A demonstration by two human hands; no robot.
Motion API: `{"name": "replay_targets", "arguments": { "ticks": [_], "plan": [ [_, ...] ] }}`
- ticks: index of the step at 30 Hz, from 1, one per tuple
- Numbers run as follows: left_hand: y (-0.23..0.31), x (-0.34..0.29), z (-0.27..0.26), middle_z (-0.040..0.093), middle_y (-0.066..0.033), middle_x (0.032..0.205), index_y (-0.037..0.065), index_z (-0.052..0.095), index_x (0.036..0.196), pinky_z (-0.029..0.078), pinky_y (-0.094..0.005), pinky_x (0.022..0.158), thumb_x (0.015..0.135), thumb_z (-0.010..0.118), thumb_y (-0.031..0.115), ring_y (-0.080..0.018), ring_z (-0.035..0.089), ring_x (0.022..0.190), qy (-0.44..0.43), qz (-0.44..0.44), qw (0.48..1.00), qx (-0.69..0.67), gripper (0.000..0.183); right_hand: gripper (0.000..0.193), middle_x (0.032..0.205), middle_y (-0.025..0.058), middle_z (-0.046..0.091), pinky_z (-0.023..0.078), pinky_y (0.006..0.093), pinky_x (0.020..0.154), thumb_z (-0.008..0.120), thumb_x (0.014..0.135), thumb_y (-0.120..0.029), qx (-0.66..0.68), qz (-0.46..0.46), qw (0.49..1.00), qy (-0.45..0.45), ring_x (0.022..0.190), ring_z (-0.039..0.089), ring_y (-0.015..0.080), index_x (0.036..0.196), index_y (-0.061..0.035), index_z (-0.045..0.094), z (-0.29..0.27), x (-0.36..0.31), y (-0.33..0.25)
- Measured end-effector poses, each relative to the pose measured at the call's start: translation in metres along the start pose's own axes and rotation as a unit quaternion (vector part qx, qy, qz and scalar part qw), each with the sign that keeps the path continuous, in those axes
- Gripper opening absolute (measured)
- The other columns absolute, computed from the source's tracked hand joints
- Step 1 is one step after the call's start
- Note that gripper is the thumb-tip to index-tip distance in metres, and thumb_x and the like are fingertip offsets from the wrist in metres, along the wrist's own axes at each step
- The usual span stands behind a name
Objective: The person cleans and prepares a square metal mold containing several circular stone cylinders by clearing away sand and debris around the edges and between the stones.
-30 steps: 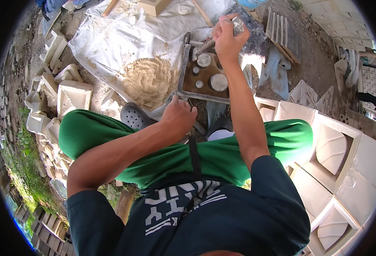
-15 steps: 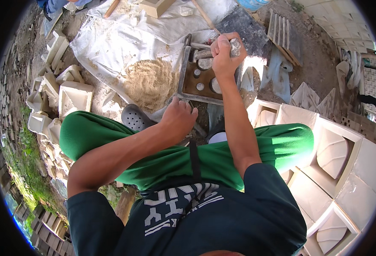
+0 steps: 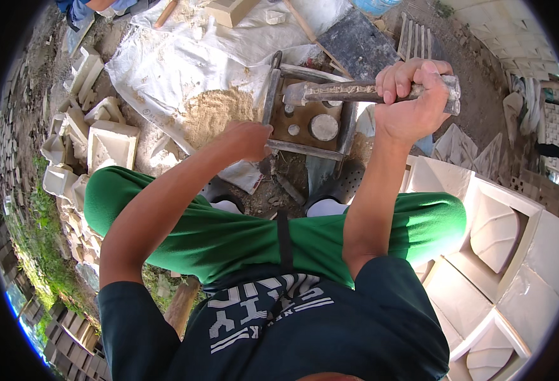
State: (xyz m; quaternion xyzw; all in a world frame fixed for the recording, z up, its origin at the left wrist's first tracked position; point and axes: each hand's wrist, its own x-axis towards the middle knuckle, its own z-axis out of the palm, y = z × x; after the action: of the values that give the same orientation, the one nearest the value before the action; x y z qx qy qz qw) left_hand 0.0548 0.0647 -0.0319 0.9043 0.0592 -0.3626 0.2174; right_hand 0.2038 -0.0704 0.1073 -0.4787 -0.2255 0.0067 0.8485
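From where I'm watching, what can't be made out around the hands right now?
All in the head view:
- Left hand: its fingertips are hidden behind its own back, so its grip on the frame is unclear.
- Round block: mostly covered by the tool in the right hand.
- Blue container: cut off by the top edge.
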Motion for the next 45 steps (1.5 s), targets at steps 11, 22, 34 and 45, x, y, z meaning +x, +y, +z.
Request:
{"name": "replay_targets", "arguments": {
  "ticks": [11, 22, 34, 45],
  "plan": [
    [-0.081, 0.178, 0.073, 0.060, -0.0328, 0.118, -0.013, 0.058, 0.118, 0.039, -0.0419, 0.102, 0.097, 0.037, 0.051, -0.0421, 0.055, 0.118, 0.321, -0.137, 0.717, -0.604, 0.070, 0.024, 0.054, 0.0037, 0.036, 0.027, 0.0318, 0.042, 0.053, 0.085, -0.016, -0.161, 0.020, 0.984, 0.076, 0.042, 0.031, 0.0137, 0.067, -0.0087, 0.038, 0.004, 0.076, -0.078],
    [-0.070, 0.200, 0.088, 0.056, -0.0269, 0.129, -0.010, 0.050, 0.131, 0.037, -0.0386, 0.102, 0.097, 0.040, 0.045, -0.0359, 0.052, 0.121, 0.283, -0.113, 0.607, -0.734, 0.065, 0.039, 0.056, 0.0120, 0.056, 0.042, 0.0380, 0.049, 0.061, 0.086, -0.030, -0.565, 0.135, 0.814, -0.024, 0.047, 0.055, 0.0226, 0.067, 0.0036, 0.056, -0.110, 0.142, 0.105],
    [-0.073, 0.201, 0.093, 0.043, -0.0201, 0.146, -0.006, 0.041, 0.142, 0.029, -0.0345, 0.111, 0.102, 0.035, 0.048, -0.0292, 0.041, 0.133, 0.226, -0.052, 0.572, -0.786, 0.068, 0.055, 0.072, 0.0243, 0.065, 0.048, 0.0477, 0.073, 0.051, 0.092, -0.045, -0.719, 0.104, 0.661, -0.188, 0.075, 0.064, 0.0419, 0.073, 0.0053, 0.062, -0.157, 0.114, 0.267],
    [-0.070, 0.202, 0.098, 0.029, -0.0151, 0.155, -0.004, 0.025, 0.150, 0.019, -0.0322, 0.116, 0.102, 0.028, 0.053, -0.0256, 0.027, 0.141, 0.201, 0.046, 0.533, -0.820, 0.074, 0.050, 0.101, 0.0177, 0.067, 0.051, 0.0501, 0.086, 0.054, 0.091, -0.052, -0.805, 0.088, 0.494, -0.316, 0.100, 0.063, 0.0393, 0.103, -0.0057, 0.068, -0.148, 0.100, 0.272]
  ]
}}
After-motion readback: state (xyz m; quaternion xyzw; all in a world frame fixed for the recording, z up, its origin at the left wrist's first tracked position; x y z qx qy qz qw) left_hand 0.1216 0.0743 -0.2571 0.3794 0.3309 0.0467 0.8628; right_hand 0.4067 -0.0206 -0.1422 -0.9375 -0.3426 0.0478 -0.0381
